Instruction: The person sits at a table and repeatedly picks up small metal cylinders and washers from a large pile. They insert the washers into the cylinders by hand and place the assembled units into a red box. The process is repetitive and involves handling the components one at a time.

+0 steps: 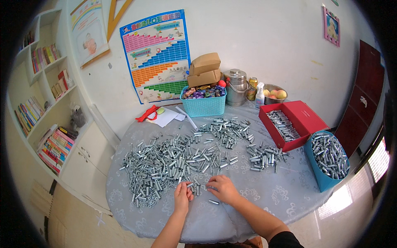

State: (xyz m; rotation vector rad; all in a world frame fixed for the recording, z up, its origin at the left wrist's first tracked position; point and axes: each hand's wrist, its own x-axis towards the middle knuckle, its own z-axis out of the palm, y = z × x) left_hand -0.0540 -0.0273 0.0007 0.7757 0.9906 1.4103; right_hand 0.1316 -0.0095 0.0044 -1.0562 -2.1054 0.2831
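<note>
My left hand (pixel 182 195) is closed around a short, shiny metal sleeve (pixel 190 185) at the near edge of a large heap of loose metal bolts and sleeves (pixel 161 161). Just to its right, my right hand (pixel 223 189) has its fingers bent together low over the cloth. Whatever its fingertips pinch is too small to make out. A single metal sleeve (pixel 214 202) lies on the cloth below the right hand. Small nuts or washers (pixel 151 201) are scattered along the heap's near left edge.
Smaller heaps of metal sleeves (pixel 231 131) and finished-looking anchors (pixel 264 157) lie farther off. To the right stand a red box (pixel 289 146) and a blue bin (pixel 317 173), both full of metal pieces. A turquoise basket (pixel 202 106), steel pot (pixel 236 89) and fruit bowl (pixel 275 100) line the back.
</note>
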